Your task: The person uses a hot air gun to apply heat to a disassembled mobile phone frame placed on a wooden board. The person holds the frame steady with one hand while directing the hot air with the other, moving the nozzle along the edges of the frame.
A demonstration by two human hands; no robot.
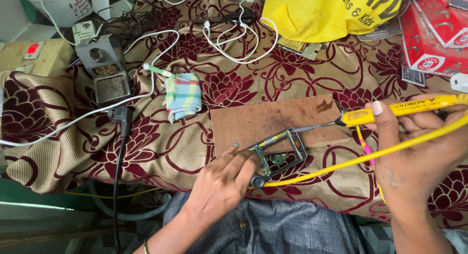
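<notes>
My right hand point(419, 151) grips a yellow soldering iron point(390, 110), whose metal tip point(312, 127) touches the upper right corner of a small phone frame with a green circuit board point(279, 155). My left hand point(226, 178) pins that frame down by its left edge on a brown wooden board point(253, 120). The iron's yellow cord point(341, 166) loops under the frame, ending in a black plug near my left fingers.
A grey soldering iron stand point(105, 68) sits at the back left, a folded checked cloth point(184, 95) beside it. White cables point(239, 39) and a black cord point(119, 151) cross the floral cloth. A yellow bag point(331, 10) and red box point(431, 29) lie at the back right.
</notes>
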